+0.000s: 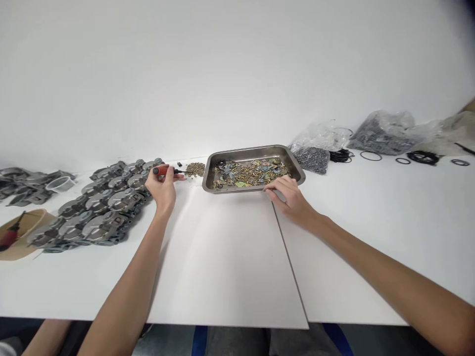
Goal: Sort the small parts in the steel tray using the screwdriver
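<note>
My left hand [163, 188] is closed around a screwdriver [161, 171] with a red and black handle, its shaft pointing right toward a small heap of brass-coloured pieces [196, 169]. A shallow metal tray [237, 189] stands in front of me, holding many mixed small screws, washers and flat metal bits. At the tray's near right rim, my right hand [287, 195] has its thumb and fingers closed on the edge. Left of my left hand, rows of grey metal castings with round covers [98, 202] stand close together.
A beige tub [39, 219] with another red-handled screwdriver [11, 235] and a clear plastic cup [61, 184] are at left. Bags of dark parts [311, 153] and black rubber rings [423, 157] lie at right. Another person's arm [46, 338] shows bottom left.
</note>
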`<move>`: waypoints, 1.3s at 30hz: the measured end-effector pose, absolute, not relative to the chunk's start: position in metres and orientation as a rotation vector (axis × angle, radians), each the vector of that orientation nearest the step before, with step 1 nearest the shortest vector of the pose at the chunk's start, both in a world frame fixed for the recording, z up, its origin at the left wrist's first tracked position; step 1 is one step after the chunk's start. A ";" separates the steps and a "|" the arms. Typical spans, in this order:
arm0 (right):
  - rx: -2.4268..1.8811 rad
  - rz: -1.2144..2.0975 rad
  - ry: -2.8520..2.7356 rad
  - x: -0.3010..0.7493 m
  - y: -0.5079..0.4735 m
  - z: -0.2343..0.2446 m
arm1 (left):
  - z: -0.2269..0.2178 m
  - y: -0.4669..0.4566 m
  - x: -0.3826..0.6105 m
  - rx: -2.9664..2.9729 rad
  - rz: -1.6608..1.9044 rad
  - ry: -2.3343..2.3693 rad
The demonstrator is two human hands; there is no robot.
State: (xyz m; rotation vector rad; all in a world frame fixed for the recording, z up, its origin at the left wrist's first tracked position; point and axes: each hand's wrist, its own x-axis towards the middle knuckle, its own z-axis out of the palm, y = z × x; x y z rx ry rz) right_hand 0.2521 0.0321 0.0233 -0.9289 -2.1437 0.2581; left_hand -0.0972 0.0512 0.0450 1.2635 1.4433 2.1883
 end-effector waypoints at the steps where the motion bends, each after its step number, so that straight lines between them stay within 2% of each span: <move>1: -0.935 0.266 -2.144 0.252 0.032 0.024 | 0.047 0.050 -0.096 1.258 2.192 1.442; 6: -0.955 0.301 -2.145 0.252 0.031 0.025 | 0.068 0.038 -0.083 1.266 2.290 1.267; 9: -0.958 0.289 -2.141 0.252 0.031 0.025 | 0.074 0.033 -0.069 1.219 2.189 1.153; 16: -0.971 0.300 -2.141 0.251 0.031 0.025 | 0.054 0.030 -0.031 1.250 1.792 1.055; 23: -0.979 0.311 -2.128 0.251 0.031 0.025 | 0.048 0.025 -0.018 1.261 1.734 1.081; 31: -0.984 0.316 -2.135 0.252 0.029 0.026 | 0.058 0.023 -0.026 1.247 1.800 1.050; 39: -0.995 0.329 -2.122 0.251 0.030 0.026 | 0.076 0.032 -0.067 1.075 2.078 1.046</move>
